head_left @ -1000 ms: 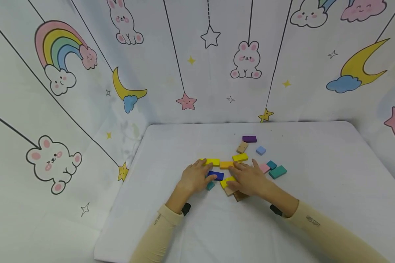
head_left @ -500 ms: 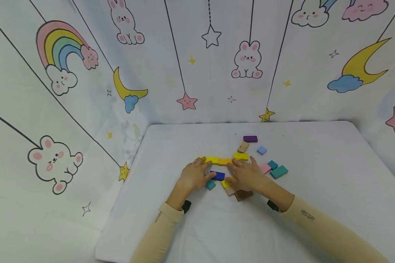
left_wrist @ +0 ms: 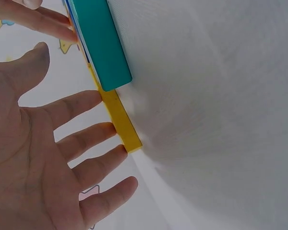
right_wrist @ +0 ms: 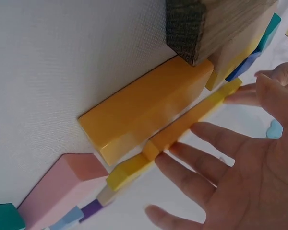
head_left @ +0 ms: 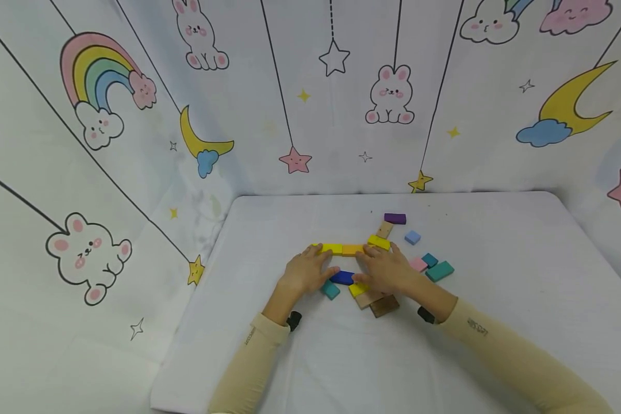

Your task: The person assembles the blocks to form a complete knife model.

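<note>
Fingertips of my left hand (head_left: pixel 304 273) (left_wrist: pixel 43 158) touch the near side of a yellow block (head_left: pixel 332 248) (left_wrist: pixel 123 123), fingers spread. An orange block (head_left: pixel 352 250) (right_wrist: pixel 180 127) lies end to end with it, and fingertips of my right hand (head_left: pixel 388 269) (right_wrist: pixel 245 163) rest against that one, fingers extended. Between the hands are a blue block (head_left: pixel 343 278) and another yellow one (head_left: pixel 358 289). A teal block (head_left: pixel 330 290) (left_wrist: pixel 102 48) sits by my left thumb. In the right wrist view, a second orange block (right_wrist: pixel 149 105) lies nearer the camera; my right hand hides it in the head view.
Tan (head_left: pixel 368 298) and brown blocks (head_left: pixel 385 306) lie at the near side. Beyond the right hand are yellow (head_left: pixel 379 241), tan (head_left: pixel 385 230), purple (head_left: pixel 395 218) and light blue blocks (head_left: pixel 412 237). Pink (head_left: pixel 418 264) and teal ones (head_left: pixel 439 271) lie right, on a white-covered table (head_left: pixel 497 241).
Both hands have moved slightly away from the body, and the yellow and orange row has slid that way too. The yellow block beyond the right hand has turned and now meets the tan one.
</note>
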